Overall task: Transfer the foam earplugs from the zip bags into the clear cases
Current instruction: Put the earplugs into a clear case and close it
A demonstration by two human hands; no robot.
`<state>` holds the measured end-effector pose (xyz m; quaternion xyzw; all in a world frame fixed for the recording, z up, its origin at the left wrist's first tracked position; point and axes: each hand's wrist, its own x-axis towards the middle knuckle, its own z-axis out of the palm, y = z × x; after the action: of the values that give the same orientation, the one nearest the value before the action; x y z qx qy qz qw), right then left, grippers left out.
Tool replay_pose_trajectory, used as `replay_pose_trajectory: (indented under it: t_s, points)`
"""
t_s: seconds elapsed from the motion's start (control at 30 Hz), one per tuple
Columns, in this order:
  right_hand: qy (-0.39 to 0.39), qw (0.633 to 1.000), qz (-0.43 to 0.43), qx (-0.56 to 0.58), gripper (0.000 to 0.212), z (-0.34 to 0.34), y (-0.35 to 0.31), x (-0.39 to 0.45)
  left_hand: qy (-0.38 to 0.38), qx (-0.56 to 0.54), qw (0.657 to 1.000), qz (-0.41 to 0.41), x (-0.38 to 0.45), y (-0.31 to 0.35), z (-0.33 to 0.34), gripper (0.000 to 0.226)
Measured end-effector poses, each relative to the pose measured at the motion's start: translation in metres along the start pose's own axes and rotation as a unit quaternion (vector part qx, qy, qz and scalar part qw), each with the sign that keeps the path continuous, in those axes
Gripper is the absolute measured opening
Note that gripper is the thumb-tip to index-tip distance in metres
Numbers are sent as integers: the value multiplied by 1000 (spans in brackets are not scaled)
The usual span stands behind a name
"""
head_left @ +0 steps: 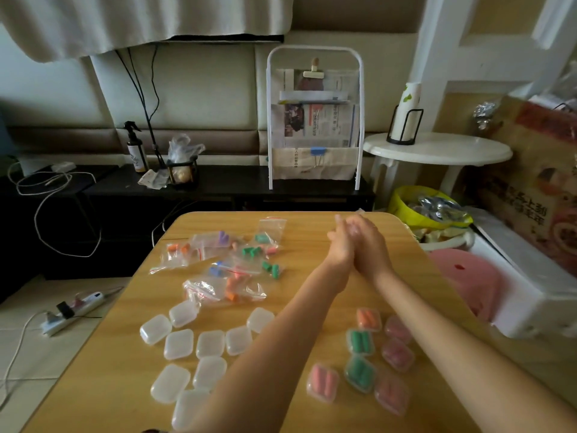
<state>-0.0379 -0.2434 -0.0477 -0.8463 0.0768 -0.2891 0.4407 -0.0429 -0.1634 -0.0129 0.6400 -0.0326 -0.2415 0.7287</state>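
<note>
My left hand [341, 245] and my right hand [368, 245] are pressed palm to palm above the far middle of the wooden table [312, 295], fingers straight, holding nothing. Left of them lies a loose heap of small zip bags [224, 260] with orange, purple, green, blue and pink foam earplugs inside. Several empty clear cases [193, 345] sit closed at the near left. Between my forearms, at the near right, are several filled cases [362, 342] with orange, green and pink earplugs.
An empty zip bag [272, 226] lies at the far edge. Beyond the table are a dark low bench [218, 185], a white paper rack [313, 120] and a white round side table [437, 150]. A pink stool [468, 276] and white box [530, 295] stand right.
</note>
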Motion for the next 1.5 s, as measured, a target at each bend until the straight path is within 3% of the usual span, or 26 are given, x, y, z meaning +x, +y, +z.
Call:
replay_pose_trajectory:
  t_s: [0.07,0.1,0.2,0.3,0.4,0.57,0.73,0.8,0.87,0.97,1.23,1.37,1.43,1.5]
  points:
    - [-9,979,-64,-193,9,-5,21,8,-23,104,994,30,-6,-1,-4,58]
    - [-54,964,-55,-255,10,-7,28,9,-19,137,989,51,-6,-3,-9,55]
    - [-195,921,35,-336,47,-11,33,6,35,182,979,88,-11,-4,-31,45]
    - [-205,918,49,-337,62,-12,12,6,72,194,973,103,-21,-2,-57,37]
    - [-189,916,61,-348,52,-15,-12,4,112,238,955,136,-31,-1,-84,30]
    - [-197,904,6,-379,45,-10,-39,-10,170,264,930,190,-59,3,-125,34]
    - [-137,935,-5,-328,34,7,-60,-25,196,297,908,221,-91,-1,-164,35]
    - [-174,945,-26,-275,27,19,-74,-35,198,324,899,220,-98,-6,-181,33]
    - [-268,934,-55,-230,23,36,-88,-49,202,361,886,210,-104,-12,-197,33]
    - [-362,909,-51,-202,37,62,-99,-69,199,411,865,209,-114,-22,-214,37]
    - [-251,922,-50,-289,26,87,-103,-84,134,575,771,239,-128,-50,-233,36]
    - [-207,919,-54,-333,11,93,-103,-81,107,621,741,233,-127,-51,-234,35]
    - [-180,927,-74,-320,11,94,-98,-81,96,651,720,221,-125,-45,-234,36]
    - [-152,949,-76,-266,14,88,-94,-79,84,657,723,199,-123,-39,-236,35]
